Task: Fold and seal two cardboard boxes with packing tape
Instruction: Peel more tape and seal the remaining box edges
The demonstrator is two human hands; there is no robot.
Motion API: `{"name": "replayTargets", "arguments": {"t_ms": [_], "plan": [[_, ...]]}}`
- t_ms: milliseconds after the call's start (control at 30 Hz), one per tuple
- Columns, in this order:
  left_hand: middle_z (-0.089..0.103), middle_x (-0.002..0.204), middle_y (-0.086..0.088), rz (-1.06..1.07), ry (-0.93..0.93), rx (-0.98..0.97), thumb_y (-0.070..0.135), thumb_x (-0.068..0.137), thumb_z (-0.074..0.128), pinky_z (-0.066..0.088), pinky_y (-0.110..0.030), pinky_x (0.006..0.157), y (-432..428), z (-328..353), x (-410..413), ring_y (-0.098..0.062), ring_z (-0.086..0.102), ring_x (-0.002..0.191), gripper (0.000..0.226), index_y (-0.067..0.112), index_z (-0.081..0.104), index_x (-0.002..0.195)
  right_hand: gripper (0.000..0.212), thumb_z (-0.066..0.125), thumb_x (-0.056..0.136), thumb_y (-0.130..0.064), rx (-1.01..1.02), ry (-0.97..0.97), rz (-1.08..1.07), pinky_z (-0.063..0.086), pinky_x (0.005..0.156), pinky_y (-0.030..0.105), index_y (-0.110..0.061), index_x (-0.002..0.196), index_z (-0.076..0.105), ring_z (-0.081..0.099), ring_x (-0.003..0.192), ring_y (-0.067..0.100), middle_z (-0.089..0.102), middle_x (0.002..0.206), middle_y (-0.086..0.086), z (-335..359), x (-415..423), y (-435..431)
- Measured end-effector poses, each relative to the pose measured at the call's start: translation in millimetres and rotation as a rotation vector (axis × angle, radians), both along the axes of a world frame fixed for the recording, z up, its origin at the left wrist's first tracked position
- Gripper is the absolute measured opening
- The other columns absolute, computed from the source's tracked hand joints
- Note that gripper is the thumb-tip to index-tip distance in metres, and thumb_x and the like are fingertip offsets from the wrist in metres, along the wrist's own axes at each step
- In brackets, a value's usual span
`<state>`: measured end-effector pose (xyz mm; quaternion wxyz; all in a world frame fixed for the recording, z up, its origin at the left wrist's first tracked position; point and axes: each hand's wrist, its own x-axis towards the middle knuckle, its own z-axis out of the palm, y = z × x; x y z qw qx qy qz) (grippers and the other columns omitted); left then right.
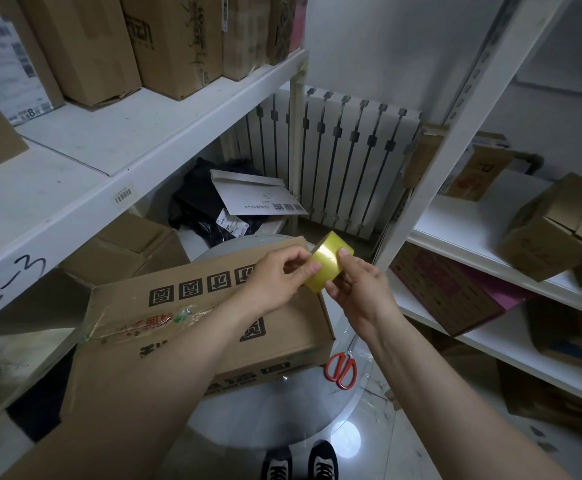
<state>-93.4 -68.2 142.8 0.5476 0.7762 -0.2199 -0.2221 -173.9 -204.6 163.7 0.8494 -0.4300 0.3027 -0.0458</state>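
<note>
I am holding the yellowish transparent roll of packing tape [327,263] in both hands, above the far right corner of the flat brown cardboard box with black printed characters [196,317]. My right hand [357,289] is gripping the roll, thumb on its outer face and fingers curled underneath. My left hand [274,280] is pinching at the roll's near edge, thumb and forefinger closed together on the tape surface; whether a loose end is lifted I cannot tell.

The box is lying closed on the round pale glass-topped table [275,420], tilted across it, with a strip of wrinkled clear tape already running along its top seam toward the left end. The red-handled scissors [340,370] are resting on the table just beside the box's near right corner, apart from both hands.

White metal shelving [109,140] is standing to the left with brown cartons on it, and more cartons are sitting on shelves to the right. A white ribbed radiator [331,161] is standing against the far wall.
</note>
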Motion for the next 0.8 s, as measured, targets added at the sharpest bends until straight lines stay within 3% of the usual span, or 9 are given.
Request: {"name": "replayTargets", "arguments": {"t_ms": [67,200,333,467,567,700,800], "plan": [[0.070,0.090,-0.004,-0.012,0.011,-0.032,0.029,0.089,0.069,0.055,-0.038,0.075,1.1,1.2,0.9,-0.016,0.063,0.083,0.003,0.026,0.070,0.090,0.025,0.061,0.096,-0.021,0.057,0.022,-0.023,0.054,0.052,0.016,0.001,0.106,0.065,0.062,0.069,0.014,0.065,0.086,0.012,-0.9,0.3,-0.3],[0.072,0.100,-0.005,-0.083,0.079,-0.019,0.020,0.088,0.070,0.055,-0.026,0.081,8.7,3.8,5.1,-0.016,0.065,0.094,0.012,0.029,0.071,0.097,0.030,0.064,0.094,-0.023,0.161,0.119,-0.070,0.053,0.047,0.016,0.002,0.111,0.062,0.058,0.061,0.014,0.060,0.088,0.013,-4.1,-0.3,-1.4],[0.069,0.094,0.006,-0.141,0.037,0.076,0.020,0.092,0.067,0.047,-0.010,0.075,12.8,6.4,6.1,-0.001,0.061,0.085,0.009,0.025,0.070,0.098,0.036,0.066,0.092,-0.025,0.212,0.159,-0.066,0.054,0.048,0.016,0.003,0.114,0.061,0.058,0.057,0.013,0.060,0.092,0.015,-8.1,-2.3,-3.5],[0.066,0.085,0.000,0.008,0.049,0.073,0.027,0.091,0.066,0.052,-0.021,0.061,5.1,5.3,-0.8,-0.010,0.061,0.077,0.011,0.016,0.071,0.092,0.028,0.064,0.093,-0.022,0.209,0.111,-0.061,0.056,0.054,0.017,0.004,0.104,0.063,0.060,0.068,0.016,0.063,0.091,0.015,-5.8,-0.6,-2.0],[0.063,0.077,0.004,0.091,0.056,0.038,0.034,0.089,0.069,0.054,-0.028,0.056,-0.4,4.5,-2.0,-0.011,0.060,0.073,0.016,0.020,0.070,0.081,0.027,0.063,0.094,-0.019,0.214,0.083,-0.073,0.058,0.057,0.018,0.005,0.106,0.063,0.060,0.079,0.018,0.062,0.098,0.017,-5.9,1.1,1.3],[0.064,0.071,0.006,0.180,0.045,0.070,0.043,0.084,0.071,0.057,-0.043,0.071,-7.0,6.0,-1.5,-0.014,0.061,0.073,0.027,0.022,0.066,0.068,0.025,0.060,0.095,-0.019,0.222,0.046,-0.074,0.058,0.056,0.018,0.005,0.101,0.064,0.057,0.079,0.017,0.057,0.094,0.016,-7.1,1.1,5.2],[0.061,0.069,0.004,0.229,0.056,0.103,0.051,0.080,0.072,0.055,-0.043,0.075,-13.0,7.5,-1.7,-0.015,0.059,0.072,0.037,0.023,0.058,0.061,0.032,0.058,0.096,-0.020,0.212,0.026,-0.081,0.057,0.055,0.017,0.009,0.112,0.061,0.055,0.077,0.016,0.054,0.097,0.017,-8.3,0.5,7.2]]}}
